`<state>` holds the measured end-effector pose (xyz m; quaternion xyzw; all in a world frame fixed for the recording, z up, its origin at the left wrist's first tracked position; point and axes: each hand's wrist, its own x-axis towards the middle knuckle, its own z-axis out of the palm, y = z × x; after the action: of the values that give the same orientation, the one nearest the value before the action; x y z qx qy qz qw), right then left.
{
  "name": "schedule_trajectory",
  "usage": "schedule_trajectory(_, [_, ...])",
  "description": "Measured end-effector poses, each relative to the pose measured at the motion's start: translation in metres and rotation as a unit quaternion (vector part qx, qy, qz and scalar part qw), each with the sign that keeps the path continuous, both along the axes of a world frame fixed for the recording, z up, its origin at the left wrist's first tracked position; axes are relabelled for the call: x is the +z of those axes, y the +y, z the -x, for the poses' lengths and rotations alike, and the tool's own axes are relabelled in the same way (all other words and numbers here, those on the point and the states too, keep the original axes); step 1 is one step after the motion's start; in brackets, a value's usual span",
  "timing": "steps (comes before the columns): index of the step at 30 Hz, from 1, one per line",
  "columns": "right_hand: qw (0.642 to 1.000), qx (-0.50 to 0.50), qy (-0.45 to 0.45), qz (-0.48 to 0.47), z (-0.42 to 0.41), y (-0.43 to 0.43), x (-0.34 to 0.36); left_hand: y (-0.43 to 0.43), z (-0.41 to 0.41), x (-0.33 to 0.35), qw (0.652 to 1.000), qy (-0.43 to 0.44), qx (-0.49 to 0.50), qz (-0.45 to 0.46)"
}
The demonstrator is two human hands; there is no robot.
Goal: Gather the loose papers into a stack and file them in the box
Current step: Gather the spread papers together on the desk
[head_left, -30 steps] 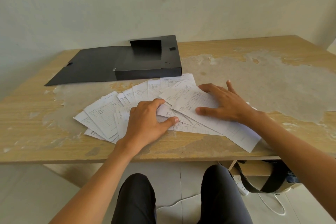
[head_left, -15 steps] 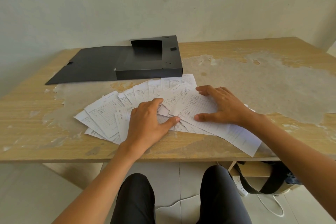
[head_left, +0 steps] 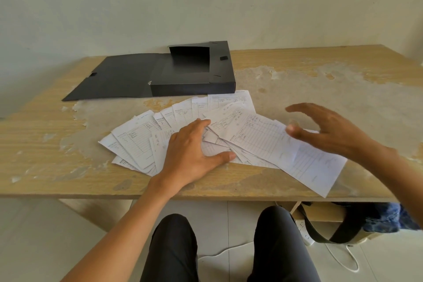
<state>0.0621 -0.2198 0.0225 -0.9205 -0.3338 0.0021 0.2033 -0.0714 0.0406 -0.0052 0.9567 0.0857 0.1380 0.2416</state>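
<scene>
Several white printed papers (head_left: pixel 263 139) lie fanned out in an arc on the wooden table (head_left: pixel 41 139), near its front edge. My left hand (head_left: pixel 194 155) presses flat on the middle of the fan, fingers spread, thumb out to the right. My right hand (head_left: pixel 327 130) hovers blurred above the right end of the fan, fingers apart and curled, holding nothing. The rightmost long sheet (head_left: pixel 315 167) reaches past the table's front edge. Behind the papers sits the black file box (head_left: pixel 194 84), open, its lid flap (head_left: pixel 119 78) lying flat to the left.
The tabletop is worn, with peeled grey patches (head_left: pixel 343 94) on the right. A pale wall stands behind the table. Under the table at the right are a bag with a black strap (head_left: pixel 332 233) and a white power strip with cable (head_left: pixel 306 236). My knees show below.
My right hand has lifted off the right-hand papers and moved right, now hovering above them. My left hand stays pressed on the fan. The papers have barely shifted.
</scene>
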Motion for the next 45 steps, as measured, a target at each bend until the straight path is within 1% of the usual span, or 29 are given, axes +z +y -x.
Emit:
schedule_trajectory(4, [0.998, 0.020, -0.001, 0.059, 0.013, -0.015, -0.018, 0.000, -0.004, -0.001, 1.000, 0.007, 0.003, -0.019])
schedule_trajectory(7, [0.992, 0.053, -0.047, 0.108, 0.014, -0.004, -0.028, 0.000, -0.005, -0.002, 1.000, 0.003, 0.005, -0.026])
schedule_trajectory(13, [0.980, 0.084, -0.121, 0.134, 0.003, 0.035, -0.025, -0.001, -0.004, -0.004, 1.000, -0.003, -0.002, -0.013])
schedule_trajectory(15, [0.981, 0.072, -0.139, 0.118, 0.000, 0.043, -0.024, 0.000, -0.004, -0.005, 1.000, -0.004, 0.000, -0.016])
schedule_trajectory(20, [0.989, 0.029, -0.132, 0.060, 0.004, 0.045, -0.024, 0.001, -0.005, -0.006, 1.000, -0.001, -0.001, -0.025])
schedule_trajectory(26, [0.988, -0.036, -0.128, 0.077, 0.014, 0.065, -0.028, 0.000, -0.007, -0.007, 0.999, 0.001, 0.010, -0.037])
schedule_trajectory(31, [0.983, -0.066, -0.133, 0.108, 0.014, 0.080, -0.021, -0.002, -0.004, -0.006, 0.999, -0.002, 0.013, -0.032])
schedule_trajectory(33, [0.983, -0.084, -0.119, 0.107, 0.012, 0.084, -0.017, -0.003, -0.004, -0.006, 0.999, 0.001, 0.018, -0.033])
schedule_trajectory(35, [0.986, -0.108, -0.088, 0.088, 0.008, 0.088, -0.015, -0.003, -0.004, -0.006, 0.999, 0.003, 0.020, -0.028])
schedule_trajectory(41, [0.986, -0.147, 0.072, 0.016, -0.005, 0.093, -0.010, -0.003, -0.004, -0.005, 0.999, 0.005, 0.024, -0.025])
schedule_trajectory(45, [0.978, -0.144, 0.146, -0.023, -0.010, 0.094, -0.011, -0.003, -0.003, -0.006, 0.999, 0.009, 0.027, -0.019])
